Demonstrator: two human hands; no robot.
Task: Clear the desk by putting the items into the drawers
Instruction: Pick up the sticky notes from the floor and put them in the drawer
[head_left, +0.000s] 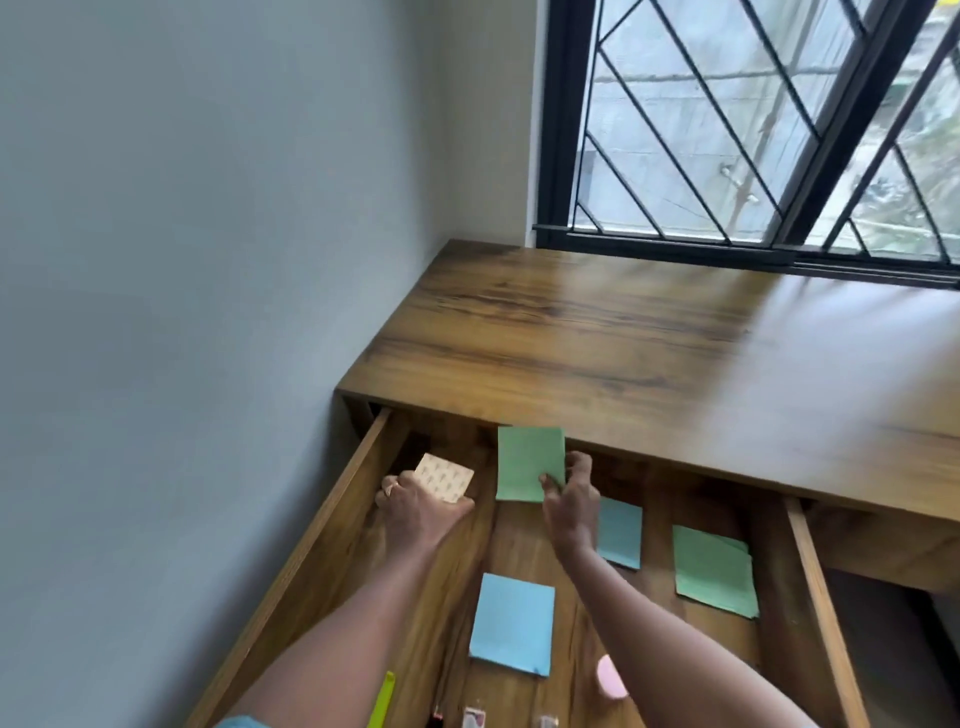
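Observation:
The wooden drawer (332, 499) under the desk (649, 353) stands pulled out. My left hand (415, 506) grips a pale patterned card pack (447, 477) at the drawer's far left corner. My right hand (571, 499) pinches a green paper pad (527, 460) by its lower right corner, held up near the desk's front edge. On the drawer floor lie a blue pad (511, 623) in the middle, a second blue pad (621, 532) partly behind my right arm, and a green stack (714, 571) at the right.
A pink round object (610, 675), a yellow-green strip (382, 699) and small items at the bottom edge lie in the drawer's near part. A grey wall runs close along the left. A barred window (753, 130) stands behind the desk.

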